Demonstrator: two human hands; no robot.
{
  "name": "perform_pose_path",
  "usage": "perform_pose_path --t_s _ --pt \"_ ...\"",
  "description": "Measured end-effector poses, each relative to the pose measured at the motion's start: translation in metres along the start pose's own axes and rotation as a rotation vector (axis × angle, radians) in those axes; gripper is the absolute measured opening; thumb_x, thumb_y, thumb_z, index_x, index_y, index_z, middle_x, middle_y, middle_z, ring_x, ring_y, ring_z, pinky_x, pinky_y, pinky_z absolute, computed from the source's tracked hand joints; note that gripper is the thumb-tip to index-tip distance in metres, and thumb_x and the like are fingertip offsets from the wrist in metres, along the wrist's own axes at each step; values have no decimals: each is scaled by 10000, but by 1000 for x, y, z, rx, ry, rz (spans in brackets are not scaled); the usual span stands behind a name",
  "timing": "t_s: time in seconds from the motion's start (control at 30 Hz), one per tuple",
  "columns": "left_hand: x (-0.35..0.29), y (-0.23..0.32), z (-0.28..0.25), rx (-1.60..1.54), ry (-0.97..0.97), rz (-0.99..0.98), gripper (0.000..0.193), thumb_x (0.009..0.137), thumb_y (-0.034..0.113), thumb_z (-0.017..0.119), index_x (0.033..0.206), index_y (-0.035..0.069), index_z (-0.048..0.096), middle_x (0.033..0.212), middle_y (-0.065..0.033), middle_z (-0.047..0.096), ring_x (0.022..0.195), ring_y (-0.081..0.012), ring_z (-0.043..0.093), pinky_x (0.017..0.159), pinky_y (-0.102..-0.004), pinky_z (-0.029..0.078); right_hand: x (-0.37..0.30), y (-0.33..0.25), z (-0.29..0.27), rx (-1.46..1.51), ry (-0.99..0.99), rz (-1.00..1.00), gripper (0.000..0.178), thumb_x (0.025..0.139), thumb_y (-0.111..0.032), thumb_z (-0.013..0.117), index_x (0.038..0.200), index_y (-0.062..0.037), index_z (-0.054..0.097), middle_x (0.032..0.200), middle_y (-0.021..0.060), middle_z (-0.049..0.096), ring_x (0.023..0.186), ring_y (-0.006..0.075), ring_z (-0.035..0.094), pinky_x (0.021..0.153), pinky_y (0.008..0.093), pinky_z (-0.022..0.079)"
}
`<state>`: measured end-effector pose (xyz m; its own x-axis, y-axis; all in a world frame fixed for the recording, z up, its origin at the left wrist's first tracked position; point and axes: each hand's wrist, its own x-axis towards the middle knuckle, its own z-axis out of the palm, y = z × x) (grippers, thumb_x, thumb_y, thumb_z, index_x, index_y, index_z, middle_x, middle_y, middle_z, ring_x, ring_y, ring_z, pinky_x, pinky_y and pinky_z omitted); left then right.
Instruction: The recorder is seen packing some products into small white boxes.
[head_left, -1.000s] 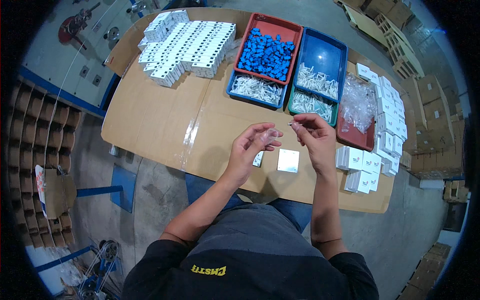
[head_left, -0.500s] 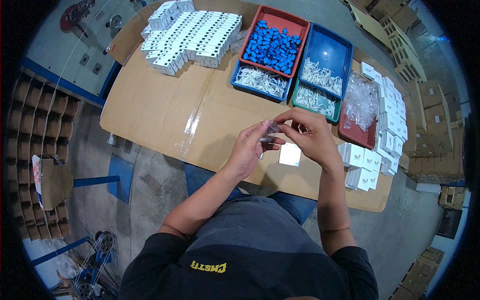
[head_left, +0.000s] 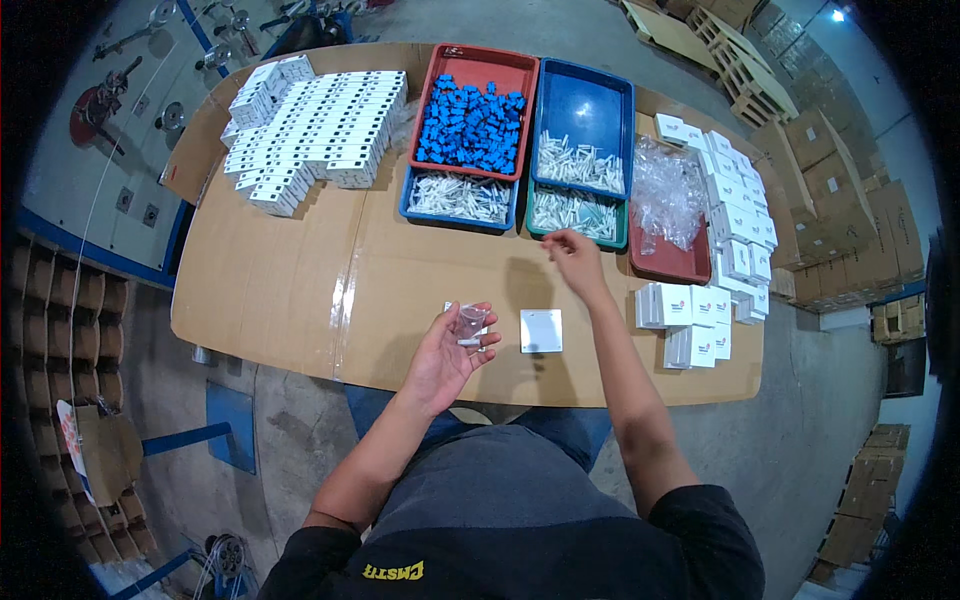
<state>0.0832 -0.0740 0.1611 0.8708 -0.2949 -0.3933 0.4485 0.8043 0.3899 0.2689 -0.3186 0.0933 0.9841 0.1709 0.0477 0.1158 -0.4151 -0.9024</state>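
Small clear plastic bag [head_left: 471, 318] above the cardboard-covered brown worktop [head_left: 270, 290], held in my left grip [head_left: 441, 362]; my right grip [head_left: 580, 268] hovers near the green plastic tray [head_left: 616, 240], whether clenched or released I cannot tell.

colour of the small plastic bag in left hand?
Bag: clear, colourless; shows best in the head view.

Yellow lettering [head_left: 393, 572] marks the black-and-grey short-sleeved shirt [head_left: 500, 540], worn with apparently blue trousers [head_left: 578, 428].

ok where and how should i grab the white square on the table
Probably by its left and right edges, from above: the white square lies flat on the table with both edges exposed, and the left hand is off its left.
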Motion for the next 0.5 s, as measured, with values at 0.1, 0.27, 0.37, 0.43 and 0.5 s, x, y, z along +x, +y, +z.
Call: perform_pose_path --t_s 0.1,0.27,0.37,0.43,0.5 --pt "-6 -2 -4 43 -9 25 471 1065 430 452 1309 50 586 1186 -100 683 1033 -216 658 868 -341 527 34 58 -14 -214 189 23 160 912 -115 669 1016 -2 715 926 149 747 838 238 722 768 354 558" --pt "-10 -6 -7 44 42 15 474 1057 436 463 1310 54 585 1190 -91 674 1023 -211 656 872 -343 530 62 81 -26 -577 400 -8 169 880 -156 668 992 -46 728 976 189 725 908 369 703 806 460 553" --pt "-9 -2 -7 39 16 27 471 1061 434 455 1310 55 582 1207 -98 681 1051 -211 655 882 -345 520 72 76 -22 -678 387 82 163 870 -187 675 950 -58 732 949 173 718 911 364 698 790 475 550" --pt "-8 1 -5 35 4 36 472 1059 432 459 1313 54 581 1210 -95 680 1055 -208 656 887 -344 518 74 76 -21 -707 359 140 162 864 -200 678 926 -61 732 934 166 713 911 362 694 784 484 548" --pt "-7 5 -2 28 -19 45 476 1059 427 460 1326 50 575 1218 -90 679 1063 -205 656 897 -342 514 74 77 -21 -690 337 103 154 849 -210 693 886 -66 734 930 164 701 901 363 690 783 485 550"
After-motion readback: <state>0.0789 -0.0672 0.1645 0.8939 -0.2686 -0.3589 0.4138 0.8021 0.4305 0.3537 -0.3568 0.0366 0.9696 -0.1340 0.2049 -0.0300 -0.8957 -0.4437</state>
